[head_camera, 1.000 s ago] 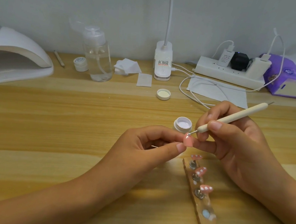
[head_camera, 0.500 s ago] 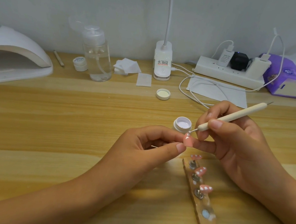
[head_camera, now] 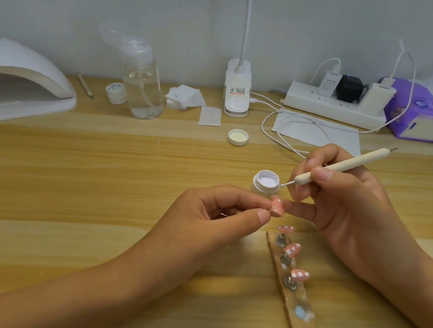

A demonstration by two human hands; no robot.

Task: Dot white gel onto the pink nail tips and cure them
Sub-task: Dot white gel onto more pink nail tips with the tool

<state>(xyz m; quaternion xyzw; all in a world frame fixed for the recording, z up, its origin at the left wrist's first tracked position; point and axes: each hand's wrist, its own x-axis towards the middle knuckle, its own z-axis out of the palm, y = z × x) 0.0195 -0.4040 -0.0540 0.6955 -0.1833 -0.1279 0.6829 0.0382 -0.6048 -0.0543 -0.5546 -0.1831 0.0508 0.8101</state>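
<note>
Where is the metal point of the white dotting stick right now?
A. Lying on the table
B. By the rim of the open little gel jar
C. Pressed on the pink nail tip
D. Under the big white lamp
B: the dotting stick in the right hand points its ball end at the rim of the gel jar, above the pink nail tip pinched by the left hand.

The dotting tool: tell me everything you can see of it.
The dotting tool is a slim stick with a cream, matte handle and a thin metal tip at each end. The right hand holds it like a pen, thumb and fingers pinching the lower part. It slants from upper right down to lower left. Its lower tip, with a small ball end, sits at the rim of the open white gel pot; contact cannot be told. The upper tip points away, free.
</note>
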